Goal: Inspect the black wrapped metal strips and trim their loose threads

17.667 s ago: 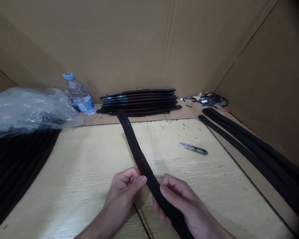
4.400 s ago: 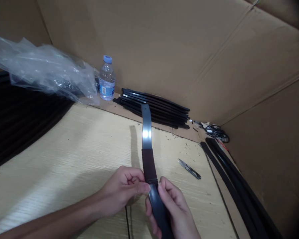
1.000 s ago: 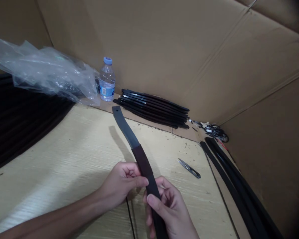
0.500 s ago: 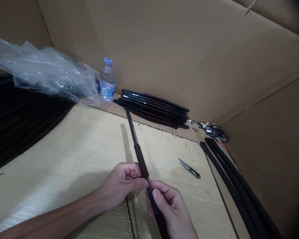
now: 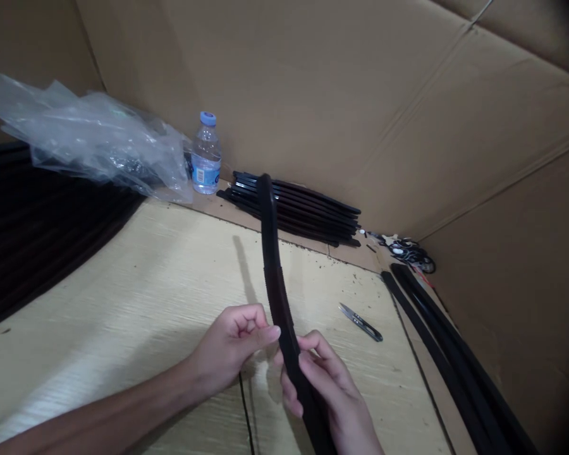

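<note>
A long black strip stands up at a slant in front of me, its broad side facing me. A ribbed dark brown section covers part of it, just above my hands. My right hand is closed round the lower part of the strip, thumb on the near side and fingers behind. From the left, my left hand pinches at the strip's edge, with the thumb tip against it and the other fingers curled. Below my left hand runs a thin black cord; whether the hand holds it is hidden.
Thread snips lie on the pale board at right. Behind are a stack of black strips, a water bottle and clear plastic bags. More long strips lie right; a dark pile left. Cardboard walls enclose the board.
The strip has turned about its length, from its narrow edge to its broad side, and its top end has shifted right. My right hand has turned with it; my left stays nearly in place.
</note>
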`<state>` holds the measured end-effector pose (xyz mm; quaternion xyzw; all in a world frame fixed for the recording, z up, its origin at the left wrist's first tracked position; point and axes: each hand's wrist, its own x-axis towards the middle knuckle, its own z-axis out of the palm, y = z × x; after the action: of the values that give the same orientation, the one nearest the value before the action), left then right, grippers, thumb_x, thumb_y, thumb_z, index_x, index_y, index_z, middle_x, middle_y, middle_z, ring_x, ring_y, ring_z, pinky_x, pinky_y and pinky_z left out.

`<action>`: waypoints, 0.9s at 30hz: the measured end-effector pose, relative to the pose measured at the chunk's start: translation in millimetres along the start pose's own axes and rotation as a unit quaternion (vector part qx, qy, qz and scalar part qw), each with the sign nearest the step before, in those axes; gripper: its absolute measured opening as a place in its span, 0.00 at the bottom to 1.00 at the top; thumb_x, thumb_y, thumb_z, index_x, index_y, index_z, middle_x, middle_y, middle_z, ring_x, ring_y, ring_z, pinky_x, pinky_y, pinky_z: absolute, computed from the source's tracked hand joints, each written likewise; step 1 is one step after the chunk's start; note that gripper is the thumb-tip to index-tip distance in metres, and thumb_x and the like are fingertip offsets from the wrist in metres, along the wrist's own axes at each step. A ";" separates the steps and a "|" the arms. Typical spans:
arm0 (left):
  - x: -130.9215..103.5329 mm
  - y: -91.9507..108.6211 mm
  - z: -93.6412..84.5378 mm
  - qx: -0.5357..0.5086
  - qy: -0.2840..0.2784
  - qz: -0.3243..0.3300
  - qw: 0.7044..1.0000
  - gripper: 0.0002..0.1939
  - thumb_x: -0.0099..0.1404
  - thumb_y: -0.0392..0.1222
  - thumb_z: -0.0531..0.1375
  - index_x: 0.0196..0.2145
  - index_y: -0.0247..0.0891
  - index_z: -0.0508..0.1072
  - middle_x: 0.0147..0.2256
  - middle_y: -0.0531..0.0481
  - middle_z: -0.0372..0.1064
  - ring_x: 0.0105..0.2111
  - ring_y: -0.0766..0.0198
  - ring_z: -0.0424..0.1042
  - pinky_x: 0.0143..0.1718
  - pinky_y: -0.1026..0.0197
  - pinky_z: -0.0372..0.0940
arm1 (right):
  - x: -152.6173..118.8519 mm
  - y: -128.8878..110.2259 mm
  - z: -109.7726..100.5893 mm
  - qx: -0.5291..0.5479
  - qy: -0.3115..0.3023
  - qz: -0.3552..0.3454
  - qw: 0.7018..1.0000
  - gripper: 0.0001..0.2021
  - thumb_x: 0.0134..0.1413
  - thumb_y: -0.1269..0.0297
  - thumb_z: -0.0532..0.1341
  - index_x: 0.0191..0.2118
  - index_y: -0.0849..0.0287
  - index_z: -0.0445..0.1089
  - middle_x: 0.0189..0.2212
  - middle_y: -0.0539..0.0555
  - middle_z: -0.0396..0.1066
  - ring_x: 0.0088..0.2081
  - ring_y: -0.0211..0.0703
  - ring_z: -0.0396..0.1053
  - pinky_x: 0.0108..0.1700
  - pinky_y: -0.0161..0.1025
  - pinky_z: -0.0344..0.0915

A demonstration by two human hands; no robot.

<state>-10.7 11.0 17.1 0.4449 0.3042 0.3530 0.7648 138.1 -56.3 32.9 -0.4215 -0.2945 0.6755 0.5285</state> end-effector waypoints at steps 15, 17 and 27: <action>-1.3 2.6 2.2 -0.005 -0.030 0.002 1.000 0.15 0.62 0.46 0.59 0.23 0.36 0.61 0.21 0.50 0.69 0.23 0.66 0.67 0.27 0.63 0.58 | -0.1 -0.1 3.5 -0.054 0.016 0.010 0.998 0.14 0.54 0.52 0.60 0.38 0.58 0.65 0.27 0.52 0.72 0.13 0.26 0.56 0.14 0.25 0.49; -0.6 2.5 1.4 -0.006 -0.024 0.012 1.000 0.15 0.60 0.46 0.60 0.23 0.35 0.62 0.22 0.50 0.70 0.24 0.65 0.67 0.29 0.63 0.59 | -0.9 0.4 2.5 -0.050 0.033 0.000 0.998 0.14 0.55 0.52 0.60 0.38 0.59 0.69 0.28 0.53 0.72 0.17 0.29 0.59 0.18 0.27 0.52; -3.1 1.3 -3.1 0.052 0.002 -0.023 0.998 0.19 0.56 0.49 0.63 0.21 0.36 0.59 0.17 0.61 0.50 0.18 0.74 0.46 0.19 0.68 0.41 | 0.3 0.5 1.4 -0.109 -0.015 -0.005 0.994 0.13 0.44 0.60 0.69 0.32 0.61 0.69 0.21 0.48 0.70 0.22 0.34 0.66 0.26 0.30 0.63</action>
<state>-15.2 10.4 17.4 0.4766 0.3337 0.3194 0.7480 136.7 -56.1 33.1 -0.4649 -0.3763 0.6431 0.4783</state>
